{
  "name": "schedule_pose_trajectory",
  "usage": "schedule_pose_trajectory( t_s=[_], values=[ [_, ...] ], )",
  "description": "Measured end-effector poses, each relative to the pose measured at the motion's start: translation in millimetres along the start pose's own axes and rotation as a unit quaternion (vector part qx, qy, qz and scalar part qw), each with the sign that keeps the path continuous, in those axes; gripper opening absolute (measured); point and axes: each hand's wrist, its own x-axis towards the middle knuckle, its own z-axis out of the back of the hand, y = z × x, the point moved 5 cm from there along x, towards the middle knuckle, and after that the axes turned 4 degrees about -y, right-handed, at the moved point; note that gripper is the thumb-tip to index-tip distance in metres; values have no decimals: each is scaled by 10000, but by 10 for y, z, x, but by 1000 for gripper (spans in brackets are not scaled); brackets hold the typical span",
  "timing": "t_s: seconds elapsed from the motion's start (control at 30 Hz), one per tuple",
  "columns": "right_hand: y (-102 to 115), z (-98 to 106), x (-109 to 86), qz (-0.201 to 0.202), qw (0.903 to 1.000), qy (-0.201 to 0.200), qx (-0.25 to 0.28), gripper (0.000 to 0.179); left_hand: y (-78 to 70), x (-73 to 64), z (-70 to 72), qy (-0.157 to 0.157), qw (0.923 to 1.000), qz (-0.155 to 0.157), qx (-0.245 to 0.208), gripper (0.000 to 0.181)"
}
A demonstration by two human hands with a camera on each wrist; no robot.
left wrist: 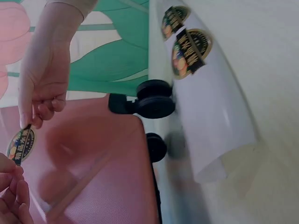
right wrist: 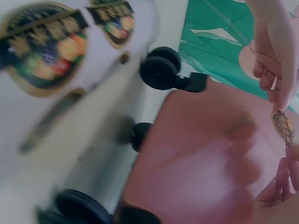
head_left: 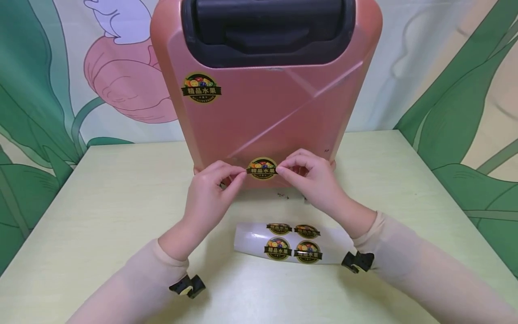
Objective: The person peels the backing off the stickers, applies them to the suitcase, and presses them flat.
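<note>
A round black-and-gold fruit sticker [head_left: 262,168] is stretched between both hands in front of the lower part of a pink suitcase [head_left: 259,112]. My left hand [head_left: 212,191] pinches its left tip between thumb and forefinger. The right tip is pinched by my right hand [head_left: 315,182]. In the left wrist view the sticker [left wrist: 21,143] appears held off the suitcase surface, though the exact gap is hard to tell. A matching sticker [head_left: 201,88] is on the suitcase's upper left. On the table lies a curling white sheet [head_left: 248,238] bearing several more stickers [head_left: 308,252].
The suitcase stands upright on a pale table [head_left: 121,216], its black wheels [left wrist: 156,99] visible in the wrist views. A black handle recess [head_left: 267,33] tops its face. Behind hangs a cloth backdrop [head_left: 445,58] with painted leaves. Black wrist straps [head_left: 358,262] sit on both sleeves.
</note>
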Motion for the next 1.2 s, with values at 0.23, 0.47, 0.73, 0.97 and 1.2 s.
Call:
schedule_pose_trajectory(
  t_s=[0.23,0.47,0.73,0.97,1.2],
  values=[
    [289,145,187,470,9986,-189,-155,5,11,51,151,-297,9994,-130,111,11],
    [467,251,405,499,9976,-414,-233,11,-58,62,169,-489,9891,-1200,693,21],
    [559,298,582,537,9969,-556,-130,14,-157,134,147,-630,9564,-2464,1434,31],
    [586,342,682,514,9965,-646,-158,16,-201,250,145,-724,9293,-2964,2083,42],
    [600,354,713,472,9964,-675,-195,16,-213,491,233,-1042,9260,-2899,2183,48]
  ],
)
